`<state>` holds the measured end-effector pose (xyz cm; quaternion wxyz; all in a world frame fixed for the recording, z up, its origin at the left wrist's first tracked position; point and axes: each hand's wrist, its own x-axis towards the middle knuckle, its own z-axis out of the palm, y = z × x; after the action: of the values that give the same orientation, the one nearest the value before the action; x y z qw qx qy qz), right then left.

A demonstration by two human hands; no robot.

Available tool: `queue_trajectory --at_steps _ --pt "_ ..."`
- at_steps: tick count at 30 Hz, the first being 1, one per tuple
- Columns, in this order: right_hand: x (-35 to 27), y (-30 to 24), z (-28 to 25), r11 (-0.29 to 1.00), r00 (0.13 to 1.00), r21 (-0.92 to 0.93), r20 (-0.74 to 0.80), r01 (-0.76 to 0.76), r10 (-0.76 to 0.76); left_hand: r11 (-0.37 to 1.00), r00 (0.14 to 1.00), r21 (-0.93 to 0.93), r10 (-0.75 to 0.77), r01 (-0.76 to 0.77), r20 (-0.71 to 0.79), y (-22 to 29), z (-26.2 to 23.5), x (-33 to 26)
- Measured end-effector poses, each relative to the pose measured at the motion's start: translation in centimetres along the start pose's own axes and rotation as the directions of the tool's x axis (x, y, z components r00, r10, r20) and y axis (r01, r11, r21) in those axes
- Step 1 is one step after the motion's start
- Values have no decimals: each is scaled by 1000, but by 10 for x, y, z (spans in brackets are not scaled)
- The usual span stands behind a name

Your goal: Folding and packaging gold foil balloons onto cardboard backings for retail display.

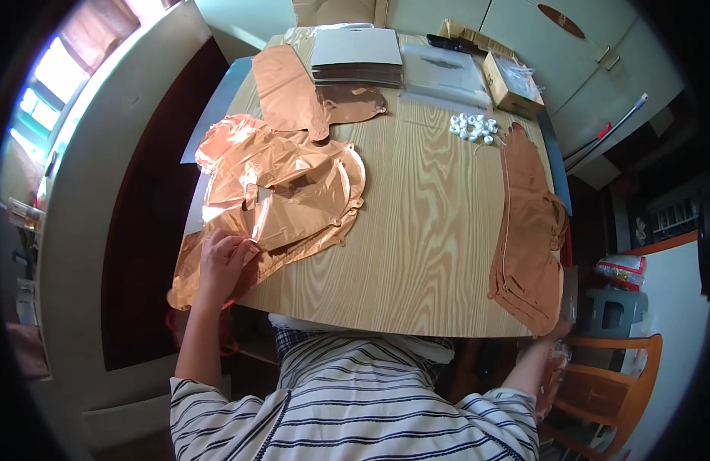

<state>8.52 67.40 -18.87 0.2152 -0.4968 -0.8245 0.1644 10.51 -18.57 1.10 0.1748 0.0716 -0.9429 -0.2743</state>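
Flat copper-coloured foil balloons (293,203) with small tabs along their edges lie crumpled in a pile at the table's left. My left hand (224,260) is closed at the pile's near edge, with thumb and fingers pinching the foil. At the right edge of the table lies a neater stack of flat copper foil balloons (527,238). My right hand (556,332) is low beside that stack's near end, at the table's corner. Its fingers are blurred and partly hidden, so I cannot make out whether they hold anything.
More flat foil (282,88) lies at the far left, beside a stack of grey-white boards (356,50). White ribbon rolls (474,127), a clear plastic package (445,75) and an open cardboard box (512,86) stand far right. A wooden chair (600,384) is close at my right.
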Motion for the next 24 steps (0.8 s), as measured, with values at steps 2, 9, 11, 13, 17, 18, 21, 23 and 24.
queue_trajectory --at_steps 2,9,11,13,17,18,21,23,24 --pt "-7 -15 -31 959 960 237 -267 153 -87 999 999 27 -28 29 -40 22 -6 10" --pt "-226 -261 -186 710 819 677 288 192 -496 940 939 -335 64 57 338 147 50 5" --pt "-262 -298 -179 682 418 726 649 -89 -636 886 892 -442 81 140 444 180 77 10" --pt "-283 -343 -166 796 132 567 824 -211 -551 857 876 -514 213 46 433 191 117 12" --pt "-285 -369 -82 592 246 705 539 392 -805 704 818 -662 208 256 537 213 132 29" --pt "-284 -374 -86 574 283 674 501 466 -818 744 822 -664 331 75 463 208 130 37" --pt "-268 -367 -70 311 256 558 177 769 -950 621 606 -243 783 -745 141 158 134 84" --pt "-253 -358 -60 153 155 483 36 862 -987 735 680 -131 669 -666 299 147 126 87" --pt "-249 -358 -61 104 105 502 26 859 -994 751 667 -162 648 -640 369 124 133 80"
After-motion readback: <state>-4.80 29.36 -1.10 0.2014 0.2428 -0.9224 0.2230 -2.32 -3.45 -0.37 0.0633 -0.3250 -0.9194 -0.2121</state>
